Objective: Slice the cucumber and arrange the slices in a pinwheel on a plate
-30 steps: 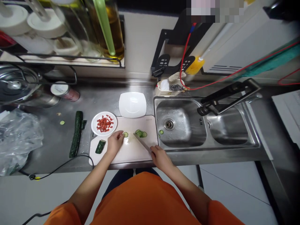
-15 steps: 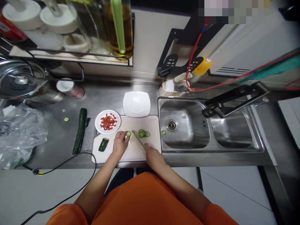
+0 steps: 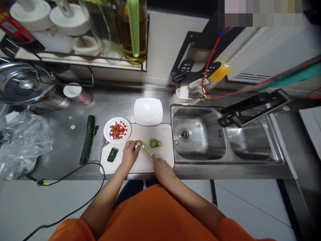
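My left hand (image 3: 130, 153) is closed on a short cucumber piece (image 3: 139, 143), its pale cut end facing the knife. Wrapped round the handle, my right hand (image 3: 162, 168) holds a kitchen knife (image 3: 146, 151), with the blade slanting up-left against that cut end. Both hands are over a white cutting board (image 3: 142, 167). Several cucumber slices (image 3: 155, 143) overlap to the right of the blade. On the board's left part lies a cucumber chunk (image 3: 112, 154). Behind my left hand, a round white plate (image 3: 106, 131) carries red bits that look like chopped chili.
A square white plate (image 3: 147, 110) sits behind the board. Left of it lies a long cucumber (image 3: 87, 140), near a plastic bag (image 3: 27, 144) and a black cable (image 3: 104, 174). The steel sink (image 3: 200, 134) and black faucet (image 3: 240, 110) stand right; seasoning bottles (image 3: 131, 33) are shelved above.
My right hand has brought the knife slightly left, from beside the cucumber piece to against its cut end. The whole view has shifted slightly.
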`<state>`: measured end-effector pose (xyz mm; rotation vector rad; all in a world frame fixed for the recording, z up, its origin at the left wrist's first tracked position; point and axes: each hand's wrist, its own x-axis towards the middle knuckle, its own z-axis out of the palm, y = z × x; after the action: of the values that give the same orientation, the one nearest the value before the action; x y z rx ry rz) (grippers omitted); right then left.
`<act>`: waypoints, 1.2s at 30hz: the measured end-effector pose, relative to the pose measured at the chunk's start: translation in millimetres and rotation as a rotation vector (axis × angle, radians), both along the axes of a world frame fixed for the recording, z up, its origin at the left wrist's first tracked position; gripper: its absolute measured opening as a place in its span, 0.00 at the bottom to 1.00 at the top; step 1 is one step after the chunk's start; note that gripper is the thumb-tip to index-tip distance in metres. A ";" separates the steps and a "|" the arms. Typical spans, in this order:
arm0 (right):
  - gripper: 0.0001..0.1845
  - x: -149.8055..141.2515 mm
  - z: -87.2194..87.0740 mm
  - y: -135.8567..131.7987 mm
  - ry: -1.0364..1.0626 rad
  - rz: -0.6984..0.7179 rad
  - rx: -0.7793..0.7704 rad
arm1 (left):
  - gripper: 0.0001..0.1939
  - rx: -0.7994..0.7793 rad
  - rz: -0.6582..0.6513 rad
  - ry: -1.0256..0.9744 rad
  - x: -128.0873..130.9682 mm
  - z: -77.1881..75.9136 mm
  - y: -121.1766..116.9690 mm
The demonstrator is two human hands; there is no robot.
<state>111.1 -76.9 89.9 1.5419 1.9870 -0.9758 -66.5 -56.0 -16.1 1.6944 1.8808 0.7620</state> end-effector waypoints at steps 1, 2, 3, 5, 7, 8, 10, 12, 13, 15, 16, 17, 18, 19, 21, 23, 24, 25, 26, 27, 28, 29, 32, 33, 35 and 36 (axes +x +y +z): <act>0.21 -0.1 -0.5 -0.2 -0.002 -0.001 0.004 | 0.14 0.002 -0.001 0.001 0.0 0.1 0.1; 0.21 -0.3 -1.1 -0.7 -0.005 -0.004 0.011 | 0.14 0.002 -0.003 0.000 0.0 0.1 0.1; 0.21 -0.6 -1.7 -1.2 -0.007 -0.007 0.016 | 0.14 0.002 -0.004 0.001 0.0 0.1 0.2; 0.22 -1.0 -2.9 -2.4 -0.006 -0.008 0.022 | 0.14 0.003 -0.004 0.004 0.0 0.0 0.2; 0.23 -1.4 -3.5 -3.3 -0.003 -0.004 0.028 | 0.14 0.007 -0.003 0.007 0.2 -0.1 0.3; 0.23 -1.6 -3.6 -3.5 -0.003 -0.003 0.031 | 0.14 0.009 -0.002 0.007 0.2 0.0 0.3; 0.24 -1.9 -3.0 -3.5 -0.004 -0.001 0.036 | 0.14 0.009 -0.002 0.005 0.2 0.2 0.5; 0.23 -2.6 -1.7 -3.1 -0.005 0.002 0.032 | 0.14 0.008 -0.007 0.001 0.0 0.4 0.7; 0.23 -3.2 -1.0 -2.8 -0.006 0.001 0.033 | 0.14 0.008 -0.011 0.000 -0.2 0.5 0.8; 0.22 -5.0 0.3 -2.4 -0.011 -0.004 0.030 | 0.13 0.013 -0.014 0.001 -0.4 0.4 1.0; 0.22 -6.2 0.8 -2.2 -0.017 -0.009 0.027 | 0.13 0.016 -0.013 0.002 -0.4 0.2 1.0; 0.22 -7.5 1.1 -2.0 -0.024 -0.015 0.023 | 0.13 0.018 -0.011 0.003 -0.4 0.1 1.1; 0.22 -8.9 1.3 -1.8 -0.027 -0.019 0.019 | 0.13 0.019 -0.010 0.003 -0.4 0.0 1.1; 0.22 -10.3 1.2 -1.7 -0.029 -0.023 0.013 | 0.13 0.019 -0.010 0.001 -0.4 -0.1 1.2; 0.22 -12.7 0.5 -1.4 -0.029 -0.032 -0.001 | 0.13 0.016 -0.012 -0.004 -0.3 0.1 1.2; 0.22 -14.0 -1.0 -1.5 -0.019 -0.037 -0.007 | 0.14 0.011 -0.011 -0.003 -0.3 0.5 1.3; 0.23 -14.1 -1.9 -1.6 -0.014 -0.038 -0.008 | 0.14 0.008 -0.010 0.000 -0.3 0.8 1.3; 0.23 -13.7 -2.8 -1.9 -0.009 -0.038 -0.011 | 0.14 0.003 -0.009 0.002 -0.4 1.0 1.4; 0.24 -12.9 -3.4 -2.3 -0.001 -0.036 -0.012 | 0.14 0.000 -0.009 0.004 -0.4 1.2 1.4; 0.25 -11.7 -3.8 -2.8 0.005 -0.035 -0.015 | 0.14 -0.004 -0.010 0.004 -0.4 1.4 1.5; 0.26 -10.1 -3.8 -3.4 0.010 -0.034 -0.022 | 0.14 -0.007 -0.010 0.005 -0.4 1.6 1.5; 0.27 -8.0 -3.2 -4.2 0.013 -0.033 -0.030 | 0.13 -0.009 -0.011 0.006 -0.4 1.8 1.5; 0.28 0.3 2.0 -6.9 0.011 -0.037 -0.070 | 0.13 -0.016 -0.012 0.011 -0.2 2.5 1.4; 0.28 3.8 4.5 -7.9 0.000 -0.043 -0.089 | 0.13 -0.020 -0.013 0.014 -0.1 2.9 1.3; 0.27 12.0 9.7 -9.8 -0.032 -0.054 -0.120 | 0.14 -0.024 -0.014 0.016 0.1 3.9 1.4; 0.27 16.6 11.8 -10.8 -0.042 -0.054 -0.133 | 0.14 -0.025 -0.014 0.017 0.3 4.6 1.6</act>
<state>127.7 -87.6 101.8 1.5379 1.8218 -1.0650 -66.3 -54.5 -11.5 1.7023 1.8802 0.7181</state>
